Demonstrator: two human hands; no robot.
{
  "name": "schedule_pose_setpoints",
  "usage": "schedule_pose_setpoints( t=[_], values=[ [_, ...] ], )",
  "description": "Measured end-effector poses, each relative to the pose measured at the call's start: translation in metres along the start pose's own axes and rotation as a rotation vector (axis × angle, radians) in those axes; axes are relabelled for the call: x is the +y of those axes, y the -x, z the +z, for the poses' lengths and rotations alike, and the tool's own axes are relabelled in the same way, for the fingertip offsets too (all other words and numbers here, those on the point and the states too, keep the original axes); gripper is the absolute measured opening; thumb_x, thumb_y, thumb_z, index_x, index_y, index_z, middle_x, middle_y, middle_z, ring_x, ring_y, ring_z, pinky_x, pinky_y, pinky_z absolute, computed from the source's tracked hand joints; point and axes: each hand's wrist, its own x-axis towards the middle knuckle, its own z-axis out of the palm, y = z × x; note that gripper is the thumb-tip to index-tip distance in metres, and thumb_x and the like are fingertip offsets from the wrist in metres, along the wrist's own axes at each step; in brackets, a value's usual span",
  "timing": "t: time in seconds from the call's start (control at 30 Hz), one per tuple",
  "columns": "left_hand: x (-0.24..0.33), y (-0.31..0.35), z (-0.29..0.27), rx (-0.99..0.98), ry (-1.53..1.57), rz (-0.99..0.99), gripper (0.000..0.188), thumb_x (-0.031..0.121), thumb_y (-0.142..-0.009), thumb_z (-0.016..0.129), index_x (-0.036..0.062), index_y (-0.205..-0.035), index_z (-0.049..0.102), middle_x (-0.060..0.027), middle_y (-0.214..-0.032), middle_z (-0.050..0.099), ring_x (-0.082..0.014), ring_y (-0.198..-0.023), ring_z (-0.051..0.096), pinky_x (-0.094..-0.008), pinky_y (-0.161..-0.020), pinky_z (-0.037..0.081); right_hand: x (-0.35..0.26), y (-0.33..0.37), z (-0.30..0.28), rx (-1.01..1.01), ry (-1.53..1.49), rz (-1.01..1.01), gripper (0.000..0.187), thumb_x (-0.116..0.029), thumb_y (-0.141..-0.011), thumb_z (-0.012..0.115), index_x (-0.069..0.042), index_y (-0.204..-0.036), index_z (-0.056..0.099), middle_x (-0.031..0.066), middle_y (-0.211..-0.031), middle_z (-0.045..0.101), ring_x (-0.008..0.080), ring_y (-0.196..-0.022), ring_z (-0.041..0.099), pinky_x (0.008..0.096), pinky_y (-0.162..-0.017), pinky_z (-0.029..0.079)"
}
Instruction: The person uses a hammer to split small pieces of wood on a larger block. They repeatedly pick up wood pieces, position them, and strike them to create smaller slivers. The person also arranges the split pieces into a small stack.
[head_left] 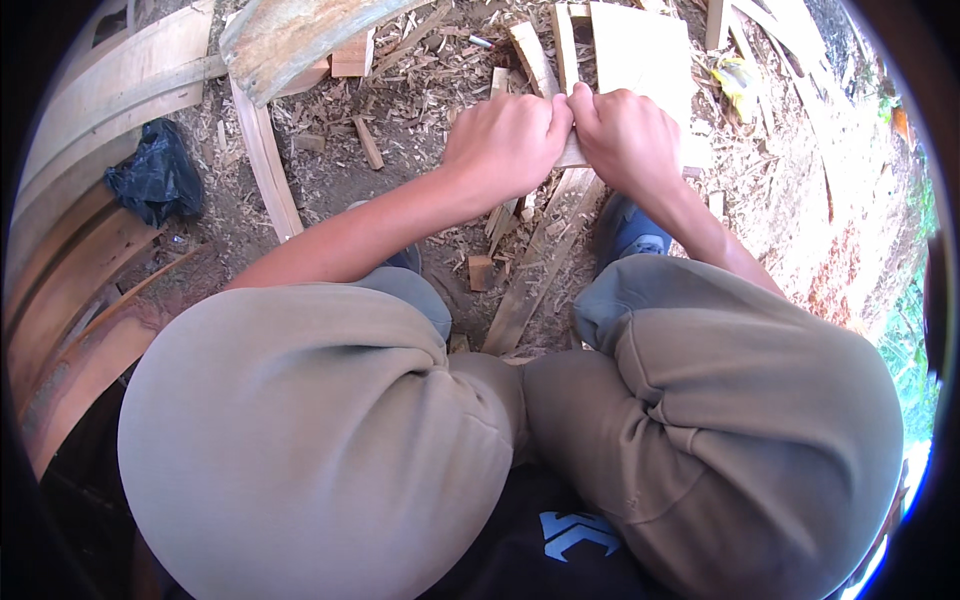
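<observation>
Both fists meet, thumbs almost touching, in the upper middle of the head view. My left hand (508,140) is closed, knuckles facing away, at the near end of a pale wood piece (572,155) that shows between the wrists. Closed in the same way, my right hand (632,135) grips beside it. The fingers hide most of what they hold. A wide pale board (642,50) lies just beyond my right hand, and a narrow wood strip (565,50) runs away from the thumbs. Under the hands, a long plank (545,265) stretches back between my feet.
Wood shavings and offcuts cover the dirt ground. A black plastic bag (155,172) sits at the left, by stacked curved boards (75,260). A weathered slab (300,40) leans in at the top left. One yellow wrapper (738,85) lies to the right. My bent knees fill the near area.
</observation>
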Motion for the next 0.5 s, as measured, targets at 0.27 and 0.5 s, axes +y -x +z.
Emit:
schedule_pose_setpoints(
  t=[0.27,0.5],
  values=[
    [0.006,0.008,0.004,0.063,-0.011,0.041,0.058,0.035,-0.105,0.043,0.0002,-0.066,0.069,-0.0245,-0.060,0.063,-0.0428,-0.058,0.067,-0.0537,-0.056,0.053,-0.004,0.009,-0.002,-0.023,-0.178,0.190,0.031,-0.026,-0.098,0.054,-0.007,-0.077,0.066,0.0150,-0.065,0.067,0.0377,-0.057,0.068,0.0488,-0.052,0.055],
    [0.002,0.013,0.009,0.108,0.015,0.069,0.058,0.034,-0.105,0.043,0.0008,-0.064,0.067,-0.0232,-0.059,0.062,-0.0419,-0.055,0.065,-0.0539,-0.054,0.051,-0.004,0.014,-0.002,-0.049,-0.158,0.118,0.032,-0.029,-0.099,0.053,-0.007,-0.080,0.066,0.0150,-0.063,0.066,0.0373,-0.057,0.068,0.0486,-0.052,0.055]
  ],
)
